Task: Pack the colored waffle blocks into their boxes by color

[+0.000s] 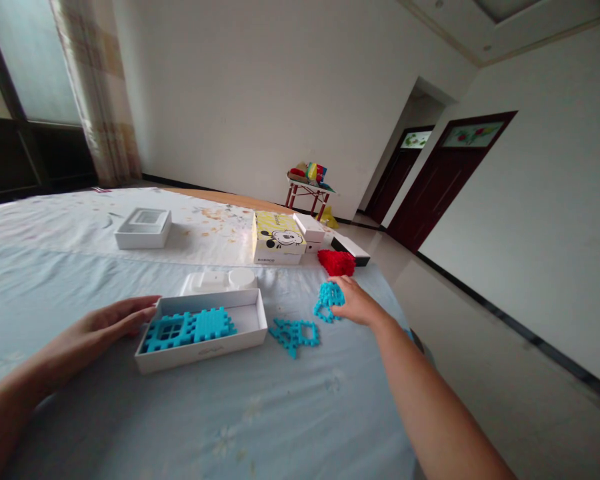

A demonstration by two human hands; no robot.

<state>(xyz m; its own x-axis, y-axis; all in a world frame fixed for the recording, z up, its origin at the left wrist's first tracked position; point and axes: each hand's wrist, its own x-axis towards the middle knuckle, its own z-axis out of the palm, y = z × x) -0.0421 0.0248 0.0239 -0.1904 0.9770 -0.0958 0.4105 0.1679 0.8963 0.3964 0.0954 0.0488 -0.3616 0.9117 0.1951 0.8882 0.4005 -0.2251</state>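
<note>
A shallow white box (260,319) lies on the blue cloth. Inside its left part are a blue window-shaped building piece (169,331) and a blue square building panel (213,325), both with notched edges. My left hand (111,325) grips the box's left end, thumb and fingers at the rim. On the right, my right hand (353,300) has its thumb and fingers closed around a small cluster of blue building pieces (326,303) on the table. Between that cluster and the box lie other blue frame-like pieces (296,335), untouched.
Behind the box lies a white moulded tray (207,283). Farther back are a white box with an inset (144,229), a yellow cartoon box (279,238), a small white box (309,228), a fuzzy red item (336,263) and a black-and-white box (351,250). The table edge curves at right.
</note>
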